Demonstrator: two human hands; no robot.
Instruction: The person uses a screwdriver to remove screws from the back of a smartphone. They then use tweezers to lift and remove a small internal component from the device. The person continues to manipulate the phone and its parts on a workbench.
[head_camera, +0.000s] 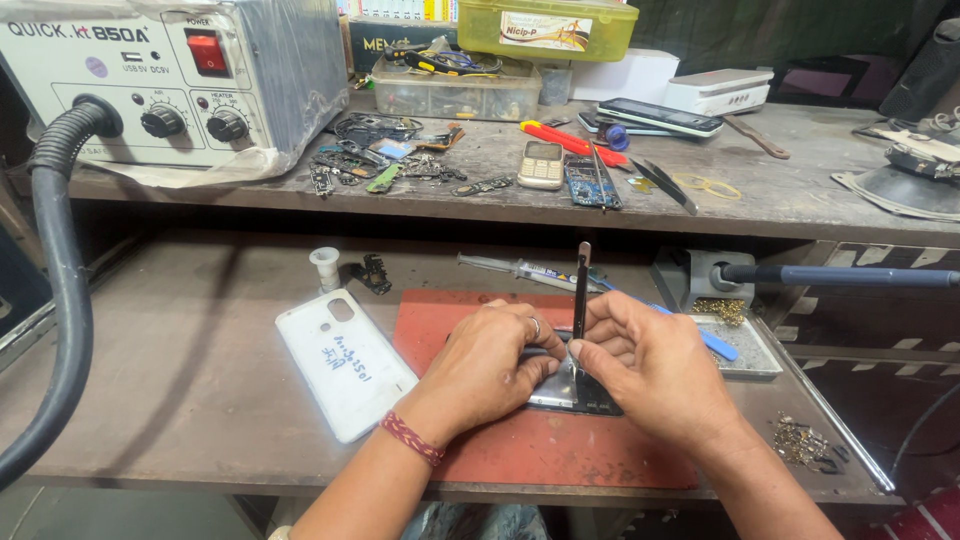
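left hand (490, 365): clamped down on opened phone (570, 392), on red mat (540, 445)
right hand (655, 365): pinching upright tweezers (581, 290) over phone
white back cover (345, 362): just left of mat

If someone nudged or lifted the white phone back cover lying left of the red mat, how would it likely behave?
The white back cover looks thin and hollow, so probably light and slightly flexible. Lying flat on the worn wooden bench, it would likely slide rather than roll. Its camera cutout could be a weak spot.
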